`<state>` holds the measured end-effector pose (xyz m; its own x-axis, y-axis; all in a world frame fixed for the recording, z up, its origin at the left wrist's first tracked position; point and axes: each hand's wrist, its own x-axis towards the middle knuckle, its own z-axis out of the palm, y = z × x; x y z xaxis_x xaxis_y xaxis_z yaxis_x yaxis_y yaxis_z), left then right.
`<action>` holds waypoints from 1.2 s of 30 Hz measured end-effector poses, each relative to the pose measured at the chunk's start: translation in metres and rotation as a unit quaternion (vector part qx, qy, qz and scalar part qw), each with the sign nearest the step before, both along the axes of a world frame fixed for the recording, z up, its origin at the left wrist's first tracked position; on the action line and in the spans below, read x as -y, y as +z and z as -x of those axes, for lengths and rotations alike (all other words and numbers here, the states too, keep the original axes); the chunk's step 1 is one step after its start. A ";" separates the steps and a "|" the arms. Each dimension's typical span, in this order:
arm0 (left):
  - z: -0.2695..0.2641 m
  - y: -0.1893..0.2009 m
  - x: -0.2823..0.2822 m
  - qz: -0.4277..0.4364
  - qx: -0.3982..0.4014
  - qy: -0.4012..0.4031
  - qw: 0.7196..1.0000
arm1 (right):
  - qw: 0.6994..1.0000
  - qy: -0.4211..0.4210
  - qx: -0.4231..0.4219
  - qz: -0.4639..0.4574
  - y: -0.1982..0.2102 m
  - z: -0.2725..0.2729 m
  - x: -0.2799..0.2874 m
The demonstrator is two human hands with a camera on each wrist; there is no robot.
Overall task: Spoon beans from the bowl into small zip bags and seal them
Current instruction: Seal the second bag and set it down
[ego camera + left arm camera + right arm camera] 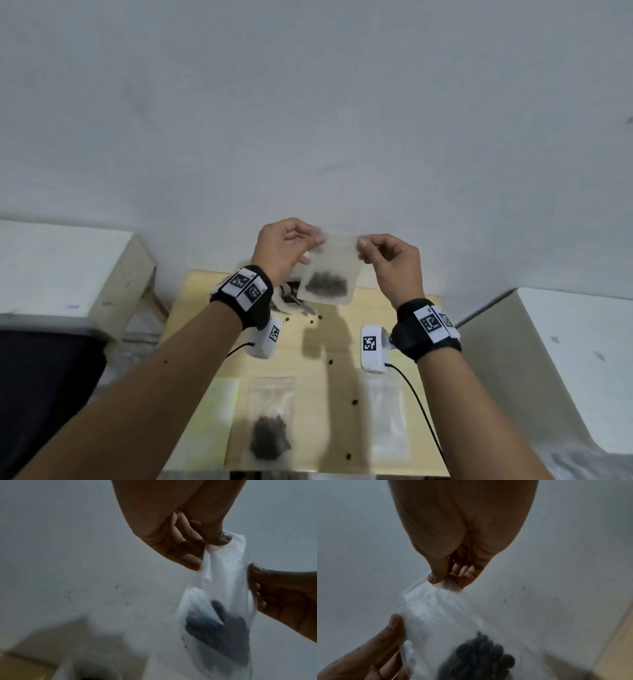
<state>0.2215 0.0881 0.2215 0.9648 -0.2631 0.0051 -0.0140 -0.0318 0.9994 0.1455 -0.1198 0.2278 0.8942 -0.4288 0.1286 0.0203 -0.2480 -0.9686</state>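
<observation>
A small clear zip bag (330,274) with dark beans (325,287) at its bottom hangs in the air above the wooden table (349,342). My left hand (291,248) pinches its top left corner and my right hand (387,257) pinches its top right corner. In the left wrist view the thumb and fingers (214,539) nip the bag's (221,588) upper edge. The right wrist view has the thumb (436,577) pressed on the zip strip of the bag (440,615). The white bowl (289,301) is mostly hidden behind my left wrist and the bag.
A filled zip bag (270,421) lies flat on the table's near left, an empty one (388,421) on the near right. Several loose beans (355,401) are scattered on the tabletop. White benches stand at left (68,267) and right (565,342). A wall is close behind.
</observation>
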 end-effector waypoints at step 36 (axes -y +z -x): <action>0.108 0.107 0.043 -0.039 0.178 -0.053 0.982 | 0.982 0.156 0.097 0.029 0.090 0.091 0.051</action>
